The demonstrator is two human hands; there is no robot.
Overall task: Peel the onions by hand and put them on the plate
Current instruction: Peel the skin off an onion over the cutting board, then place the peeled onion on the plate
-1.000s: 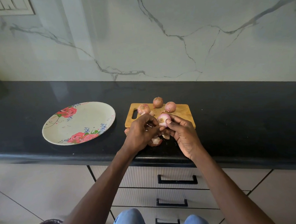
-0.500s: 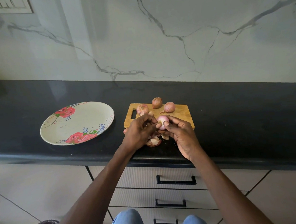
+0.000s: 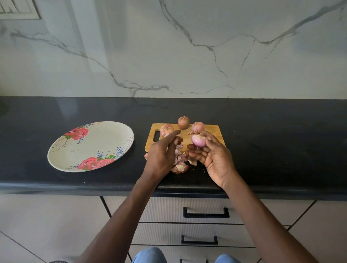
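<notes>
**Peeled onion held above the board**

Black counter under a marble wall carries a wooden board (image 3: 213, 132) and a floral plate (image 3: 91, 145). Right hand (image 3: 214, 157) holds the peeled onion (image 3: 198, 140) at its fingertips, thumb on the far side, root tuft pointing up and away, long axis roughly upright. Left hand (image 3: 161, 154) is apart from it, fingers loosely extended, holding nothing. Skins (image 3: 180, 165) lie below both sets of fingers. Three unpeeled onions (image 3: 183, 122) sit beyond the fingertips.
</notes>
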